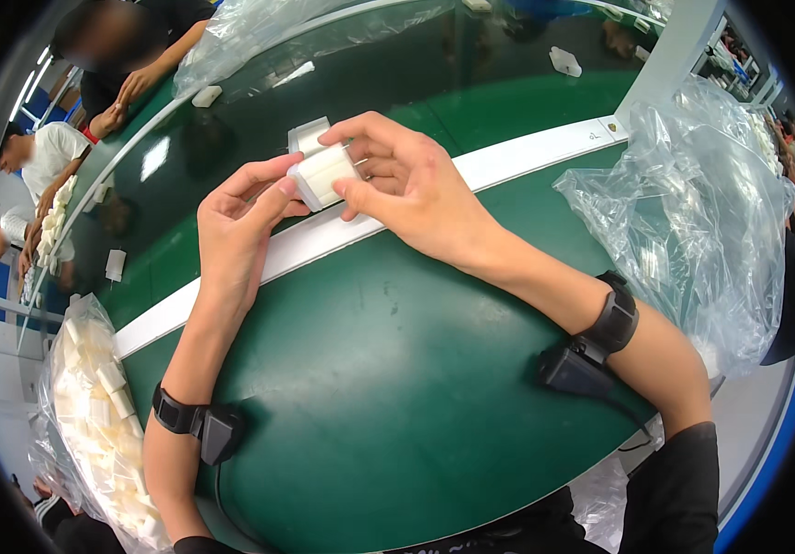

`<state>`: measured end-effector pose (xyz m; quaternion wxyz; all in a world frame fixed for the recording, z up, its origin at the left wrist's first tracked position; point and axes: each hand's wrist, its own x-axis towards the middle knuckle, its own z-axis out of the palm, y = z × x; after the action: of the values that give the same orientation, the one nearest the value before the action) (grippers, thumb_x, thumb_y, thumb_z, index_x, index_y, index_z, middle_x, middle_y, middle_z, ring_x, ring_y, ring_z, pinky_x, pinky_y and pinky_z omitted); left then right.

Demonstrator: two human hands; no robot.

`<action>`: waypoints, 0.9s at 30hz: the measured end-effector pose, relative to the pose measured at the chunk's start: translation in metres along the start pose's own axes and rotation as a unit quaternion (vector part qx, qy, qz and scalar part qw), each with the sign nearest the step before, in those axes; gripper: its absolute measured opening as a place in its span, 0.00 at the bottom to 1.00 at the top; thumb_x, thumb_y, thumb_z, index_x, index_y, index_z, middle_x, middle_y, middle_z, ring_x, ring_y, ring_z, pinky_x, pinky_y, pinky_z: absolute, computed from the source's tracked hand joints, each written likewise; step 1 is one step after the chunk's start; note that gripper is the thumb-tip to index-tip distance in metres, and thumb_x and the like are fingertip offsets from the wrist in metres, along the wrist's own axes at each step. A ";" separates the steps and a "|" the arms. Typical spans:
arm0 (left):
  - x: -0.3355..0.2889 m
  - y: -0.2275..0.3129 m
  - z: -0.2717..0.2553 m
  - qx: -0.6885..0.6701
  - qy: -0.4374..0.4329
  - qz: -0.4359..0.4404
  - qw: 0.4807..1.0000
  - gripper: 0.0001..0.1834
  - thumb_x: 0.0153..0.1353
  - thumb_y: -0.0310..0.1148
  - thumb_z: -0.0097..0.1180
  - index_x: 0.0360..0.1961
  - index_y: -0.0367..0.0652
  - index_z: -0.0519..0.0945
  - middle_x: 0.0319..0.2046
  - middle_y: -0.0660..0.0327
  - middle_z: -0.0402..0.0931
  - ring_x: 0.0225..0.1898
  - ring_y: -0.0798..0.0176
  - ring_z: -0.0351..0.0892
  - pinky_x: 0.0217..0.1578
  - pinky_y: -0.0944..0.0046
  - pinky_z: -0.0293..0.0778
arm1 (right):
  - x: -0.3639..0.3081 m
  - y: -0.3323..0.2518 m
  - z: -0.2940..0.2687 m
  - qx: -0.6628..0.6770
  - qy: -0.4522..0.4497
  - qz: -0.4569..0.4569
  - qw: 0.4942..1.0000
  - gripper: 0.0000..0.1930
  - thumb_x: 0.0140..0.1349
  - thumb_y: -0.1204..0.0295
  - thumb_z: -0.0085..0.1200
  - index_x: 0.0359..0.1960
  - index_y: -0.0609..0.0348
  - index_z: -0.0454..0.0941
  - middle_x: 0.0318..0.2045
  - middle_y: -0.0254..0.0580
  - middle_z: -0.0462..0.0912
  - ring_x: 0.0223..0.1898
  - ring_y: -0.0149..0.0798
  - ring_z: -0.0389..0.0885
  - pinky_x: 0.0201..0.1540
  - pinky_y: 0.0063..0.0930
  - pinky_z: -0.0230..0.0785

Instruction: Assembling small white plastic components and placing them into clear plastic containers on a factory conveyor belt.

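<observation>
The thumb and fingers of the right hand (411, 180) covered part of the white block (325, 175), and the left hand's (238, 208) lower fingers were partly hidden by its thumb. Whether a second pale block (309, 136) just behind was joined to the first could not be told. A co-worker's face (109, 37) was blurred. A mark on the white strip (536, 157) was too small to read. The top edge cut off a pale piece (478, 5); the black cable's (219, 489) lower end was out of sight.

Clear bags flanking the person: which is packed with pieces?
The left bag, beside the left forearm: densely filled with cream-white pieces. The right bag looks mostly see-through and crumpled.
</observation>
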<state>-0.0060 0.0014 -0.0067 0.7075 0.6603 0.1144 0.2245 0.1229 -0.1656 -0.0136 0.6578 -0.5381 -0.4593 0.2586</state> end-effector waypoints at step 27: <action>-0.003 0.006 -0.006 0.085 -0.070 -0.002 0.994 0.10 0.60 0.25 0.64 0.43 0.34 0.83 0.39 0.60 0.83 0.39 0.71 0.80 0.43 0.69 0.76 | -0.004 0.000 0.005 -0.048 0.013 -0.003 0.999 0.12 0.68 0.71 0.55 0.51 0.61 0.76 0.34 0.34 0.74 0.36 0.27 0.77 0.36 0.23 0.74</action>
<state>-0.0127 0.0050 -0.0016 0.6551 0.7321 0.0850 0.1660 0.1169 -0.1662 -0.0150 0.6379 -0.5709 -0.4642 0.2273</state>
